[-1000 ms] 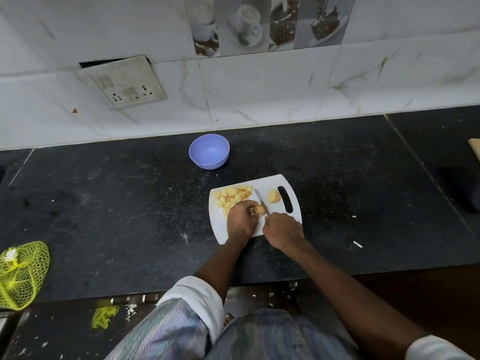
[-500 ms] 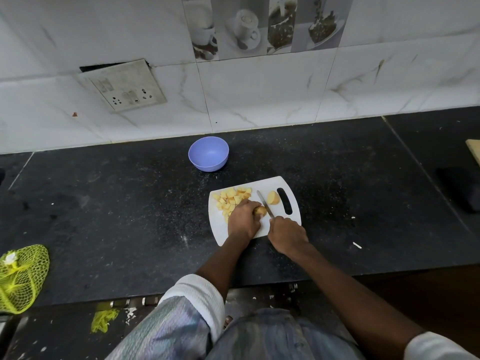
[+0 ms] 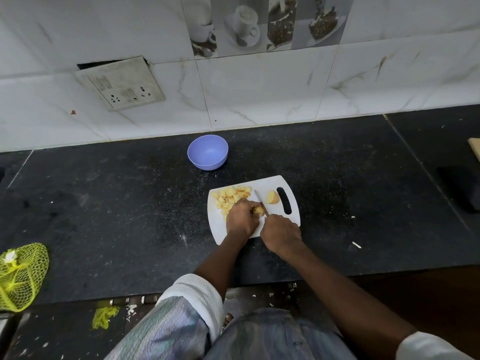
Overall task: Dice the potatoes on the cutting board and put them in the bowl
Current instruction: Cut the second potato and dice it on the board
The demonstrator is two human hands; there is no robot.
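A white cutting board (image 3: 291,216) lies on the black counter. Several yellow potato cubes (image 3: 230,197) are piled on its left part. A potato half (image 3: 272,197) sits beside the board's handle slot. My left hand (image 3: 241,218) grips a small potato piece (image 3: 258,210) against the board. My right hand (image 3: 281,233) holds a knife (image 3: 260,201), whose blade lies just right of that piece and points away from me. The knife's handle is hidden in my fist. A blue bowl (image 3: 207,155) stands behind the board and looks empty.
A yellow net bag (image 3: 20,275) lies at the counter's left front edge. A dark object (image 3: 459,187) rests at the far right. A tiled wall with a socket plate (image 3: 120,84) rises behind the counter. Small white scraps (image 3: 356,245) lie right of the board.
The knife blade has stayed against the potato piece with small shifts, while my left hand keeps holding the piece. The view has moved slightly.
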